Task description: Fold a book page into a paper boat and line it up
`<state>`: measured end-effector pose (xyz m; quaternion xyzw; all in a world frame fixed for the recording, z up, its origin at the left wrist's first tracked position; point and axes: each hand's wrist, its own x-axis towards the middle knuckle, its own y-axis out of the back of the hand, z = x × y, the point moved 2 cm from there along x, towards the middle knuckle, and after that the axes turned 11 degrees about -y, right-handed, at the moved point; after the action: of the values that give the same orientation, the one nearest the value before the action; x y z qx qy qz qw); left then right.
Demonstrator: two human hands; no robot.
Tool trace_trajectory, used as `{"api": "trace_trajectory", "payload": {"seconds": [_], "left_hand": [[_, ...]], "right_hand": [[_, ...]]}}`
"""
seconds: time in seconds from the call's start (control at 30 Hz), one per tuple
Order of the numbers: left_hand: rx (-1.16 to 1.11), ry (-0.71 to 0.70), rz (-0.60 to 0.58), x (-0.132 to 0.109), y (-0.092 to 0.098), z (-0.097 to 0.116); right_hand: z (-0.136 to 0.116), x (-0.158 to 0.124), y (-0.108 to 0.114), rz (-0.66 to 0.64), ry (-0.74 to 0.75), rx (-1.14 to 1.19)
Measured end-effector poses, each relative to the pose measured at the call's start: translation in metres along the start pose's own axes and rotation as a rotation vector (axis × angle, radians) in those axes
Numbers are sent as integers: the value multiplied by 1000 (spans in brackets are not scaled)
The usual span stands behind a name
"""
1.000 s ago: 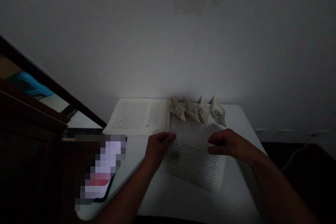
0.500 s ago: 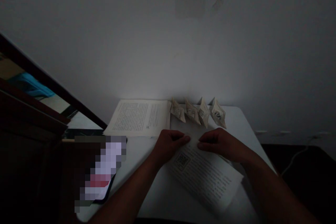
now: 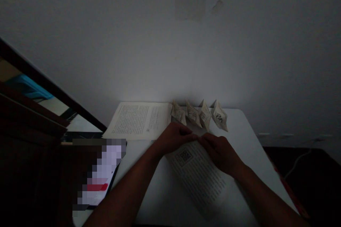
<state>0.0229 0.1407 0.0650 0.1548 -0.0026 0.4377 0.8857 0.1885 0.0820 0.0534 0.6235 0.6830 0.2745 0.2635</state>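
A printed sheet of paper point(image 3: 199, 177) with a square code near its upper left slants over the white table. My left hand point(image 3: 177, 136) has its fingers closed at the sheet's far edge. Right beside it, my right hand point(image 3: 217, 150) pinches the same edge, and the fingertips of both hands meet there. The fingers cover that edge, so any fold in it is hidden. Just beyond my hands stand several folded paper boats point(image 3: 204, 115) in a row, made from printed pages.
A stack of printed pages point(image 3: 133, 120) lies at the table's back left. A phone point(image 3: 102, 173), partly blurred out, rests by the left edge, near my left forearm. The wall point(image 3: 160, 60) rises behind the white table point(image 3: 243, 127). A cable point(image 3: 298, 161) hangs at the right.
My hands have come together at the sheet's far edge, the right one moving left and its fingers bending down. The sheet has swung slightly left and its near end has shifted.
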Motion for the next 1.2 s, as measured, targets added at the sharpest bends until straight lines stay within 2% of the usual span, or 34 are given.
{"api": "trace_trajectory", "payload": {"seconds": [0.1,0.23,0.3,0.33,0.43,0.57,0.9,1.2], "left_hand": [[-40,63,-20,-2,11,2],[-190,137,170,-9,19,-2],[-340,133,307,-14,12,-7],[-430,106,337,-17,6,-9],[-568,109,305,-23,-17,-13],[-586,172,345,-28,-31,-17],[-565,134,530,-33,-10,-34],[-481,223,475,-42,-11,-33]], "right_hand": [[7,-2,1,102,-32,71],[19,-5,6,353,-147,220],[22,-6,5,444,-193,313],[22,-7,4,472,-208,357],[21,-8,1,521,-240,448],[20,-10,-1,569,-273,452],[31,-9,-3,596,-307,563],[33,-23,-7,449,-355,583]]}}
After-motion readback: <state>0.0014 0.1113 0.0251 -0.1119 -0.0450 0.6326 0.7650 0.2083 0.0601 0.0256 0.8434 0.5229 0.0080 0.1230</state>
